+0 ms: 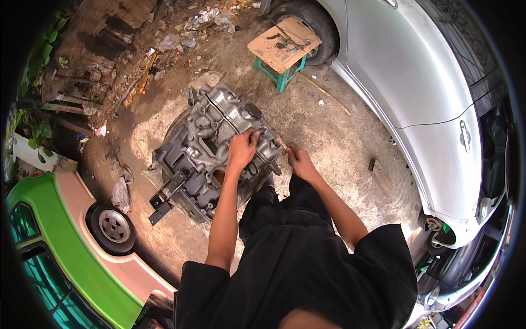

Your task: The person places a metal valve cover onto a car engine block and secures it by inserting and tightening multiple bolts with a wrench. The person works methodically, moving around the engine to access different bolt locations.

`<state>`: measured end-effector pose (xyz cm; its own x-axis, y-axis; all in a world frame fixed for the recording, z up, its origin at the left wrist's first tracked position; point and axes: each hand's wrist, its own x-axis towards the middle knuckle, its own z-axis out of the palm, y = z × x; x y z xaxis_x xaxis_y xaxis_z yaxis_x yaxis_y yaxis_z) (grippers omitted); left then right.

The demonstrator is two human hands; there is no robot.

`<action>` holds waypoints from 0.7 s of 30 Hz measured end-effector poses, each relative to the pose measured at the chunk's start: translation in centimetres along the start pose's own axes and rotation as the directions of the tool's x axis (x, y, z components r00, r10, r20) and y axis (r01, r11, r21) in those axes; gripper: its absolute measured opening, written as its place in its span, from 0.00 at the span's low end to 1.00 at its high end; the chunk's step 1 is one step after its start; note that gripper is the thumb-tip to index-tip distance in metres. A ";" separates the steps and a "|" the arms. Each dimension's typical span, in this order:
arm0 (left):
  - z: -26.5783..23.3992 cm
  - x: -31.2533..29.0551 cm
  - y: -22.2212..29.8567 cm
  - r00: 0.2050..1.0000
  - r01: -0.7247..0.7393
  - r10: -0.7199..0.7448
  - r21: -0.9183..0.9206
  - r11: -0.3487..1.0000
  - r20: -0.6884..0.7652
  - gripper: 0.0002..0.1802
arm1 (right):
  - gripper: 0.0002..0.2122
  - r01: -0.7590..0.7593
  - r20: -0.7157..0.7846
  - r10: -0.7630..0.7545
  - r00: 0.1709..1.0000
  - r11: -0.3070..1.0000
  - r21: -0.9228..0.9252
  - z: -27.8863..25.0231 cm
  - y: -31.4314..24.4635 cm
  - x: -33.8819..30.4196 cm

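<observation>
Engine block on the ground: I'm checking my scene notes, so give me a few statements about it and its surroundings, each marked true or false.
1. The left hand rests on top of the engine block. True.
2. The right hand grips the green stool. False: it is at the engine's right edge, pinching something small; the stool stands far off.
3. A piece of cardboard with tools lies on the stool. True.
4. The silver car is on the person's left. False: it is on the right; a green and pink vehicle is on the left.
</observation>
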<state>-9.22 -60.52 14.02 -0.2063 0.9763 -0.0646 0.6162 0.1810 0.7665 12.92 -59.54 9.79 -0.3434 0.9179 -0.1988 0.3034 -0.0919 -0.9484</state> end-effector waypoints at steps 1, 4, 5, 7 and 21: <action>0.0 0.0 0.1 1.000 -0.007 0.007 -0.013 1.000 -0.012 0.16 | 0.09 0.049 0.054 -0.044 0.998 0.994 -0.102 0.0 0.1 0.1; -0.1 -0.1 0.2 1.000 0.018 -0.018 -0.009 1.000 -0.004 0.15 | 0.08 0.006 -0.008 -0.006 1.000 1.000 -0.013 -0.2 0.1 0.1; -0.1 -0.1 0.1 1.000 0.026 -0.026 0.007 1.000 0.005 0.16 | 0.08 -0.048 -0.071 0.056 0.996 0.993 0.106 -0.3 0.0 0.0; -0.1 -0.1 0.0 1.000 0.016 -0.016 0.008 1.000 0.001 0.16 | 0.07 -0.045 -0.222 0.116 0.968 0.952 0.301 -0.1 -0.3 -0.1; -0.1 -0.1 0.2 0.998 0.049 -0.049 -0.011 0.999 0.026 0.15 | 0.08 0.214 -0.167 -0.247 0.955 0.958 -0.193 1.3 0.1 -0.3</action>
<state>-9.16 -60.61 14.30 -0.2165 0.9691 -0.1181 0.5967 0.2271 0.7697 11.90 -60.36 9.44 -0.2546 0.9633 0.0857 0.3881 0.1829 -0.9033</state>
